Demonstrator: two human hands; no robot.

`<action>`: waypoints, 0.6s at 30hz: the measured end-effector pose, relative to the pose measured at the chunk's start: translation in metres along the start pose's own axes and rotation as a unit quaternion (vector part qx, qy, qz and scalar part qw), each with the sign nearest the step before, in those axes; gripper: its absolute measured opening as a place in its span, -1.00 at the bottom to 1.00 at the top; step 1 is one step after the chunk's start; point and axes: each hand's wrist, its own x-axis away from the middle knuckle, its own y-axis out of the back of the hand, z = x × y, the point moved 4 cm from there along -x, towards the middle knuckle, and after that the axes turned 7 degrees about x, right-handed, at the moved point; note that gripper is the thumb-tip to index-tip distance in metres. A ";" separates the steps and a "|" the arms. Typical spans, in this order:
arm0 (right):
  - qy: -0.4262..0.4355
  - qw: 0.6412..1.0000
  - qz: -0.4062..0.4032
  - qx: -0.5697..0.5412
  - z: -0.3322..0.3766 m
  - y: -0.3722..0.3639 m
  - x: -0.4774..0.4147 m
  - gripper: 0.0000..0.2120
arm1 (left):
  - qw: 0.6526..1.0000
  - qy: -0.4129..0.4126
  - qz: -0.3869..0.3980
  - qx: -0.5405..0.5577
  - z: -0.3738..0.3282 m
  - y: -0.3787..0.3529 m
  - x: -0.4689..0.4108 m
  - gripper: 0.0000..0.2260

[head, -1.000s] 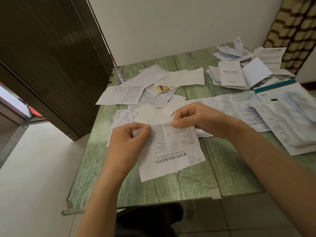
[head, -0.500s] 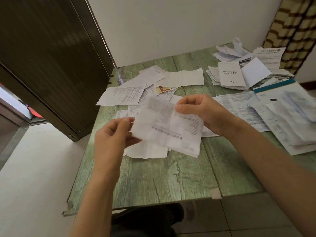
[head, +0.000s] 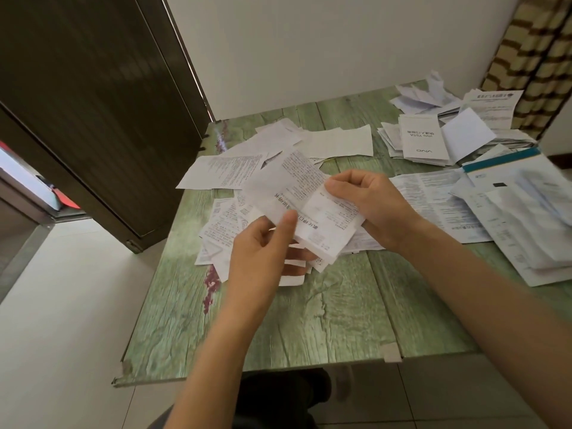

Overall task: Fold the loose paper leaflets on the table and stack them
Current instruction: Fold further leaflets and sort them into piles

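Note:
I hold one white printed leaflet [head: 297, 193] in the air above the green wooden table [head: 325, 320]. My left hand [head: 266, 252] pinches its near edge, thumb on top. My right hand [head: 365, 202] grips its right side. The sheet is bent, with its far part raised and tilted. Loose unfolded leaflets [head: 226, 171] lie scattered on the table's far left and under my hands. A stack of folded leaflets [head: 421, 140] sits at the far right.
Large unfolded sheets [head: 526, 218] with a teal-edged one cover the right side of the table. More crumpled papers [head: 427, 94] lie at the back right corner. A dark door [head: 93, 103] stands left, a curtain [head: 541, 51] right, a white wall behind.
The leaflet was lifted off the table and turned over in the air. My left hand shifted its grip to the near edge while my right hand kept hold.

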 end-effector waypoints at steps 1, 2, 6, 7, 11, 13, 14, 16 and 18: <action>-0.002 1.000 0.015 0.009 0.000 -0.001 0.000 -0.92 | 1.000 -0.005 -0.017 -0.006 0.001 0.001 0.000 -0.85; -0.004 0.999 0.035 0.017 -0.001 -0.001 0.000 -0.94 | 0.999 -0.010 -0.028 -0.016 0.003 0.003 -0.001 -0.86; -0.018 0.993 0.107 0.041 0.000 -0.003 0.002 -0.87 | 0.999 -0.002 -0.026 -0.035 0.005 0.008 -0.004 -0.81; -0.021 0.992 0.116 0.046 0.000 -0.003 0.002 -0.85 | 0.999 0.004 -0.017 -0.032 0.005 0.008 -0.004 -0.79; -0.012 0.989 0.125 0.072 -0.002 -0.005 0.001 -0.77 | 1.000 0.013 -0.025 -0.006 0.004 0.012 -0.005 -0.70; 0.002 0.989 0.115 0.091 -0.002 -0.006 0.002 -0.67 | 0.998 0.027 -0.048 0.033 0.005 0.015 -0.007 -0.71; 0.006 0.989 0.110 0.097 -0.002 -0.006 0.002 -0.64 | 0.995 0.042 -0.057 0.068 0.005 0.016 -0.007 -0.72; 0.017 0.989 0.109 0.100 -0.002 -0.007 0.003 -0.58 | 0.982 0.084 -0.050 0.159 0.007 0.015 -0.007 -0.78; 0.032 0.989 0.108 0.100 -0.002 -0.007 0.002 -0.48 | 0.971 0.120 -0.009 0.209 0.007 0.010 -0.006 -0.78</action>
